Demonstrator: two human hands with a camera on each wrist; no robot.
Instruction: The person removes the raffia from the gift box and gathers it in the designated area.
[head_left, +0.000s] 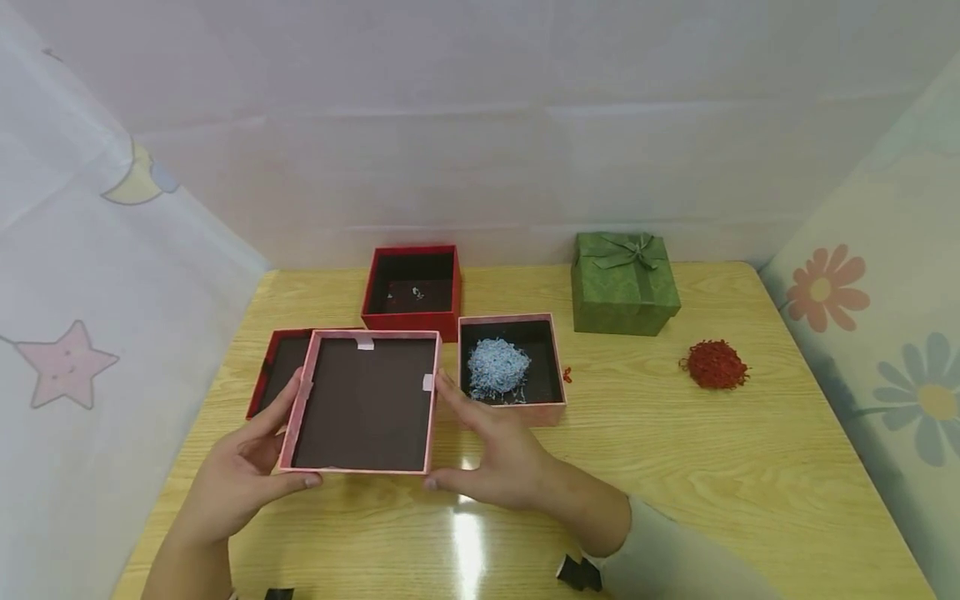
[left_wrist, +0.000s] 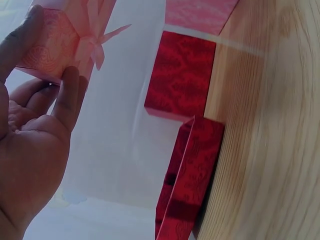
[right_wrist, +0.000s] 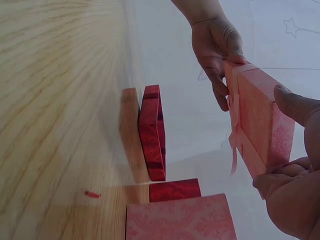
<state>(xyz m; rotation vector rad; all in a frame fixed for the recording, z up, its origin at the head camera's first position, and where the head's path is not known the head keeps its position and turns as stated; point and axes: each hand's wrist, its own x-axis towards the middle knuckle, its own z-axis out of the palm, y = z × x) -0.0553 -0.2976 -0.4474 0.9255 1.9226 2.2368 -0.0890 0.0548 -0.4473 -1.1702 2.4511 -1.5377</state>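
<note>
Both hands hold a pink box lid (head_left: 366, 408) above the table, its dark inside turned up toward the head view. My left hand (head_left: 228, 479) grips the left side, with the thumb at the near corner. On the opposite side, my right hand (head_left: 513, 458) grips the lid between thumb and fingers. A pink ribbon (left_wrist: 95, 45) with a bow hangs from the lid's outer face in the wrist views. Just right of the lid stands the open pink box (head_left: 542, 415), holding blue shredded paper (head_left: 498, 367).
Partly hidden behind the pink lid lies a red lid (head_left: 272, 379), dark inside up. An open red box (head_left: 420, 323) with a few pale scraps stands at the back. Toward the right are a green box (head_left: 626, 292) with a bow and a red shredded-paper heap (head_left: 716, 365).
</note>
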